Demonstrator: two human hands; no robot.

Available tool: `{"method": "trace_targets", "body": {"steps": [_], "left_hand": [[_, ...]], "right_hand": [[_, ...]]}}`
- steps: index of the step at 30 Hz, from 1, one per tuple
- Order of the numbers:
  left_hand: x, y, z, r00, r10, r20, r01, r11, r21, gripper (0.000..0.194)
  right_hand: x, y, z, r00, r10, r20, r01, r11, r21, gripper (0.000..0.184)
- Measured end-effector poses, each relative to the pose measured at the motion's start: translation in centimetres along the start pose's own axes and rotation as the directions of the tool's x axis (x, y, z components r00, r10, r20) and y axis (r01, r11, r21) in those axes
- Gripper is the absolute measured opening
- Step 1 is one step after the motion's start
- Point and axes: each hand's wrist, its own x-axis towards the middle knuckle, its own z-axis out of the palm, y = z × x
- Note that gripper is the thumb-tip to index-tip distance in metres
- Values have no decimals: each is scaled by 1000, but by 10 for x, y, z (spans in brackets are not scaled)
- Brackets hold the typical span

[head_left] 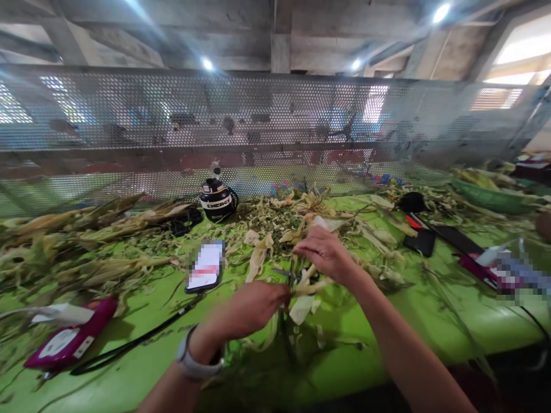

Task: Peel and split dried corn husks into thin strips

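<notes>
My left hand (252, 310) wears a grey watch (196, 355) at the wrist and is a little smeared by motion. Its fingers are pressed together around something small that I cannot make out. A thin dark pointed piece (282, 272), possibly a blade, shows just beyond the fingertips. Slightly higher and to the right, my right hand (325, 252) is closed, fingers bent down in a pinch; what they grip is hidden. Pale dried leaf scraps (302, 308) and a light stalk (316, 285) lie between and below the hands. Another dried leaf (258, 258) rests left of them.
Dried husks and leaves (86, 241) cover the left side of the green table (146, 318). A phone (206, 265), a black "ENERGY" jar (216, 201), a magenta tissue pack (73, 335), a dark phone (419, 242) and a green basin (491, 197) surround the work. Behind stands a perforated metal screen (267, 109).
</notes>
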Motion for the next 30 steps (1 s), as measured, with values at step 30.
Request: {"method": "trace_targets", "body": {"steps": [30], "left_hand": [[41,-43,18,874,-238,-424,-26,848,-530,36]], "right_hand": [[-12,-14,65,820,489,297,-452,235,861,33]]}}
